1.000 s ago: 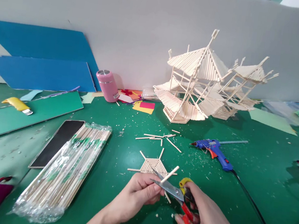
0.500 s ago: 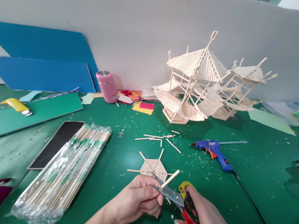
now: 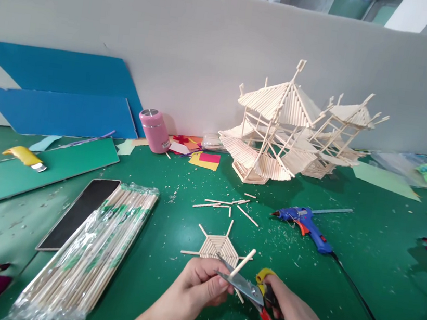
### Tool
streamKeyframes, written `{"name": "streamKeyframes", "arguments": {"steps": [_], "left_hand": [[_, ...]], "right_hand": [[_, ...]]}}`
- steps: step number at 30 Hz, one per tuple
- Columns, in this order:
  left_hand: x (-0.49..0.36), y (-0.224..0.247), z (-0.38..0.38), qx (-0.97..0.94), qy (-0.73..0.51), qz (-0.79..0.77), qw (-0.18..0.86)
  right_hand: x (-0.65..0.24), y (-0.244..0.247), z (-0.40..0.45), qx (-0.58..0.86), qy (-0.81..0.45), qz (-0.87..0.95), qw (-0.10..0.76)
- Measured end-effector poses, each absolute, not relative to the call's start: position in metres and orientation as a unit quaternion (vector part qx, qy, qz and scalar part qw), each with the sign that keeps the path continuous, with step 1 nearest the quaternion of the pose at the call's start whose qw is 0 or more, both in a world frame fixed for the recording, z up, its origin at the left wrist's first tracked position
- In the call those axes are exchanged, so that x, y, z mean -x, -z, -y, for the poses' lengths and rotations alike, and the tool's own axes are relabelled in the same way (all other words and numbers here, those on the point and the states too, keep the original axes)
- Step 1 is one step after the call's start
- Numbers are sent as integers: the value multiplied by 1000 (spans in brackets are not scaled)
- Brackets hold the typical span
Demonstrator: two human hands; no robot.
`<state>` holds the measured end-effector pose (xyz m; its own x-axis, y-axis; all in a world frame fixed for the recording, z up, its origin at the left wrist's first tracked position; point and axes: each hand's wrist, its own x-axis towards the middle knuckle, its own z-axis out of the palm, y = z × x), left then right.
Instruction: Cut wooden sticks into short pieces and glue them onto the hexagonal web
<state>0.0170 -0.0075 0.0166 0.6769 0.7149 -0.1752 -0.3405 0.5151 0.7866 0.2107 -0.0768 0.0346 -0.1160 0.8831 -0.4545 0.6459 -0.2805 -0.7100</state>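
My left hand (image 3: 196, 294) pinches a short wooden stick (image 3: 244, 262) that points up and to the right. My right hand (image 3: 287, 316) holds scissors (image 3: 247, 289) with red and yellow handles, their parted blades around the stick close to my left fingertips. Just behind my left hand, a flat six-sided piece made of sticks (image 3: 218, 246) lies on the green table, partly hidden by hand and blades. Loose cut sticks (image 3: 218, 201) are scattered beyond it.
A blue glue gun (image 3: 303, 220) lies right, its cord running toward the front. Stick pavilions (image 3: 280, 132) stand behind. Left are bagged sticks (image 3: 95, 249), a black phone-like slab (image 3: 72, 220) and a yellow cutter (image 3: 24, 156). A pink flask (image 3: 155, 131) stands near the wall.
The camera view has tilted up slightly, so most things sit lower in the picture. My hands, the stick and the scissors keep nearly the same positions relative to one another.
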Motion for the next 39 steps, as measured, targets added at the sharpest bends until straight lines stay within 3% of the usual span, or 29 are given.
{"name": "streamKeyframes", "arguments": {"steps": [39], "left_hand": [[-17,-14,2,-296,-269,-130,907]], "right_hand": [[-211,-44,74,611,-482,613,139]]}}
